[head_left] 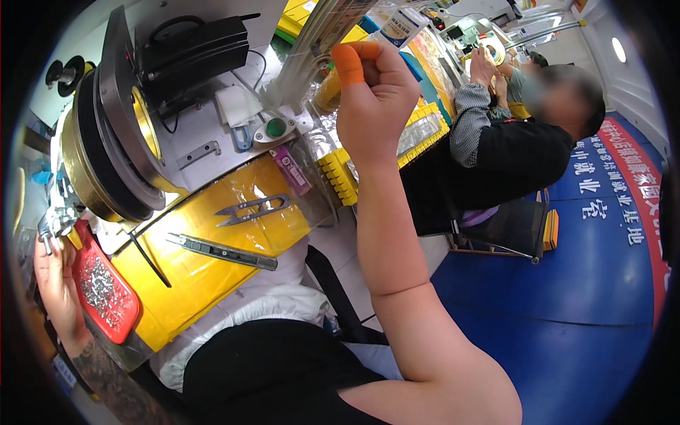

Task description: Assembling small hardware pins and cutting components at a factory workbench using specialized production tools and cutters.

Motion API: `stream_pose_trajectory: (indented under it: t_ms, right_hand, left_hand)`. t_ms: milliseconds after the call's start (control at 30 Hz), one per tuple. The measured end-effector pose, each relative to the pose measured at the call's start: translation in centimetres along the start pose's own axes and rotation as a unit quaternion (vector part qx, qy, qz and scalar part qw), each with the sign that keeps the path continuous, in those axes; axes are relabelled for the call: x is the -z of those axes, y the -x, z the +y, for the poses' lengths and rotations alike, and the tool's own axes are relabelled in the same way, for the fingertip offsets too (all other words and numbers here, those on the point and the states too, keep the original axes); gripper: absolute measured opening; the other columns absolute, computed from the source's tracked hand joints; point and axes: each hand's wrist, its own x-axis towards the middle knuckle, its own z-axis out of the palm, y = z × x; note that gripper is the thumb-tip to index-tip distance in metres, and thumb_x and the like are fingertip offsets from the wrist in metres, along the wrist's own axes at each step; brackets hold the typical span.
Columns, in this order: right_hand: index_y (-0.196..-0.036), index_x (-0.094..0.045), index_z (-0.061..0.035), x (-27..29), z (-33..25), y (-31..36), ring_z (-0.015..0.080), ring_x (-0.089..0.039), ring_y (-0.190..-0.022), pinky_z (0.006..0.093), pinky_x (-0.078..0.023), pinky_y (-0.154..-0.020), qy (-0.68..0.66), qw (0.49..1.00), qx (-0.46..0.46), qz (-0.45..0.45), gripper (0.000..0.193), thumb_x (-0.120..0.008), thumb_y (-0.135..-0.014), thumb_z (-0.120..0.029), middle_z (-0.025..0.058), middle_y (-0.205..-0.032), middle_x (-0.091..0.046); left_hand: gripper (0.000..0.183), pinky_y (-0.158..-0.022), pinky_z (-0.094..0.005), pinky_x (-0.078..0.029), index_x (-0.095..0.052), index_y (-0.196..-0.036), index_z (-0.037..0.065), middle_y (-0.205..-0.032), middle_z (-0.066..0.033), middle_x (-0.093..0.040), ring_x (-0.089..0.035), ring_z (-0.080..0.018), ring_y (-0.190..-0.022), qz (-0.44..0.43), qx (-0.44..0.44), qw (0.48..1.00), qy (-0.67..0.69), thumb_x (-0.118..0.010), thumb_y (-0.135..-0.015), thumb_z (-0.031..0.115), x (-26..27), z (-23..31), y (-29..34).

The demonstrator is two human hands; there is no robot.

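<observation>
At the far left, my left hand (55, 278) is beside the silver working end of a machine (62, 221), its fingers bent up to it. One fingertip wears an orange cover; what the fingers hold is too small to tell. A red tray (131, 309) of small metal pieces (103, 287) lies next to this hand. My right hand (379, 95) is raised at the upper middle, thumb and index in orange covers pressed together. Whatever is in that pinch cannot be made out. Below it are a yellow toothed-edge tray (338, 183) and a roll of yellow tape (327, 92).
Thread snips (253, 210) and a grey utility knife (223, 251) lie on a yellow mat (195, 290). A large black-and-gold wheel (106, 159) stands at left, near a green button (275, 127) and a pink box (290, 170). Another person (517, 163) sits at right above a blue floor (496, 333).
</observation>
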Motion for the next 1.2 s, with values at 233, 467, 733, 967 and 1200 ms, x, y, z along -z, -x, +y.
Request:
stream_pose_trajectory:
  t_ms: [233, 467, 733, 967, 1200]
  right_hand:
    - [-0.093, -0.067, 0.002, 0.4, 0.8, 0.2, 0.003, -0.063, -0.073, 0.017, -0.047, -0.066, -0.002, 0.999, -0.047, -0.018, 0.009, -0.073, -0.092, -0.005, 0.0004, -0.081, -0.068]
    - [-0.089, -0.065, -0.0003, 0.2, 1.9, 0.5, -0.0005, -0.044, -0.055, 0.0195, -0.031, -0.05, -0.122, 0.979, -0.162, -0.019, 0.01, -0.072, -0.093, -0.006, -0.0063, -0.064, -0.055]
    - [-0.1, -0.062, -0.0087, -0.6, 1.1, 2.4, 0.0041, -0.033, -0.055, 0.0213, -0.027, -0.05, -0.349, 0.846, -0.397, -0.072, 0.006, -0.062, -0.098, -0.014, -0.0075, -0.071, -0.04]
    - [-0.118, -0.059, 0.0011, 16.2, -3.9, 5.9, -0.0014, -0.033, -0.051, 0.0154, -0.026, -0.044, -0.152, 0.898, -0.407, -0.077, 0.023, -0.051, -0.101, -0.013, -0.0078, -0.072, -0.04]
    - [-0.108, -0.068, 0.0019, 17.0, -4.9, 7.0, 0.028, -0.06, -0.104, 0.0397, -0.047, -0.09, 0.563, 0.814, 0.139, 0.028, 0.026, -0.07, -0.083, -0.007, 0.0153, -0.11, -0.06]
  left_hand:
    - [0.041, -0.109, -0.0308, -0.044, -0.045, -0.147, 0.002, -0.135, -0.0081, -0.06, -0.059, -0.0135, -0.122, -0.068, 0.008, 0.997, 0.03, -0.046, -0.109, 0.018, -0.3, 0.7, -0.3]
    - [0.038, -0.102, -0.0278, -0.046, -0.048, -0.142, 0.001, -0.125, -0.0043, -0.062, -0.059, -0.0093, -0.111, -0.062, 0.016, 0.998, 0.01, -0.048, -0.109, 0.018, -0.8, 1.2, -0.4]
    - [0.034, -0.089, -0.0225, -0.046, -0.05, -0.138, 0.001, -0.109, 0.0003, -0.061, -0.056, -0.005, -0.096, -0.046, -0.004, 0.998, 0.04, -0.049, -0.107, 0.014, -1.4, 2.2, 0.4]
    - [0.019, -0.068, -0.0223, -0.039, -0.061, -0.084, -0.002, -0.076, 0.0016, -0.059, -0.05, -0.0056, -0.072, -0.026, -0.116, 0.951, -0.285, -0.062, -0.097, 0.012, -2.7, 4.6, 0.3]
    - [0.017, -0.075, -0.0275, -0.046, -0.07, -0.1, -0.006, -0.085, -0.0029, -0.067, -0.058, -0.0099, -0.081, 0.031, -0.191, 0.907, -0.373, -0.065, -0.097, 0.011, -4.2, 9.4, -1.4]
